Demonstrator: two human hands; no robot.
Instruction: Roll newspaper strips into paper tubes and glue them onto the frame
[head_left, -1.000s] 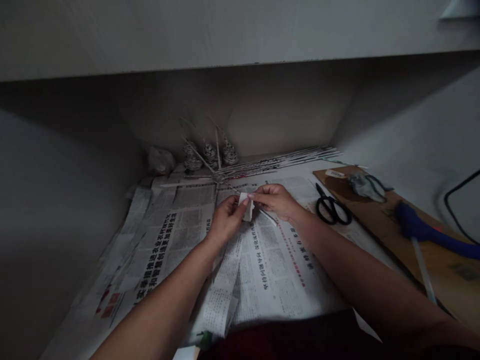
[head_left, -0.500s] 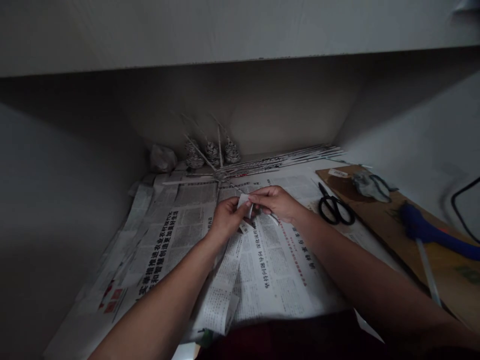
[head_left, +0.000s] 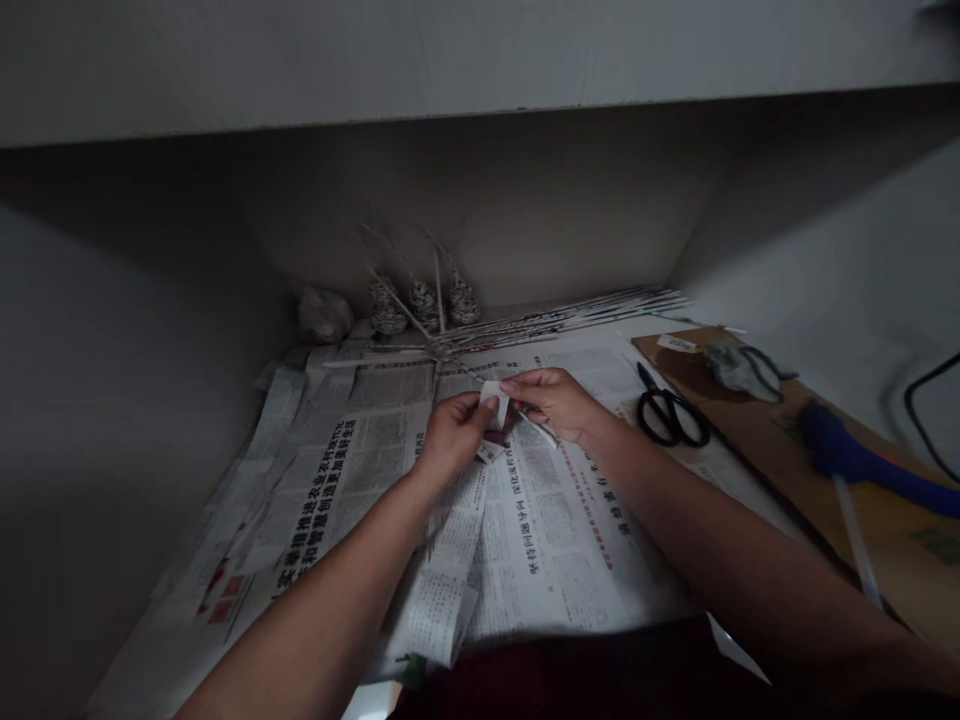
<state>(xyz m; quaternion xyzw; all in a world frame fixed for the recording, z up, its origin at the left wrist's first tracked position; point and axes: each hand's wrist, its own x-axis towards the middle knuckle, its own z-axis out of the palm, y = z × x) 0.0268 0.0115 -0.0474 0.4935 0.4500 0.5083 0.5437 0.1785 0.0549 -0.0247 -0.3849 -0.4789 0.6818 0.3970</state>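
Observation:
Over the middle of a table covered with newspaper (head_left: 555, 540), my two hands meet on a newspaper strip (head_left: 494, 402). My left hand (head_left: 455, 432) pinches the strip between thumb and fingers, and its long tail (head_left: 442, 600) hangs toward the near edge. The fingers of my right hand (head_left: 553, 402) close on the strip's upper right edge. A thin rolled paper stick (head_left: 538, 430) shows below my right fingers. Just beyond the hands lies a bound hub of paper sticks (head_left: 441, 348), with one stick running toward my fingers.
Three small woven paper pieces (head_left: 422, 305) stand at the back beside a plastic bag (head_left: 325, 315). Long paper sticks (head_left: 585, 315) lie behind. Black-handled scissors (head_left: 671, 415) are at right, near a board (head_left: 795, 450) bearing a blue glue gun (head_left: 862, 465). A shelf hangs overhead.
The visible flap of the newspaper strip between my fingers has turned and lies flatter, shifted slightly right. Both hands keep nearly the same place.

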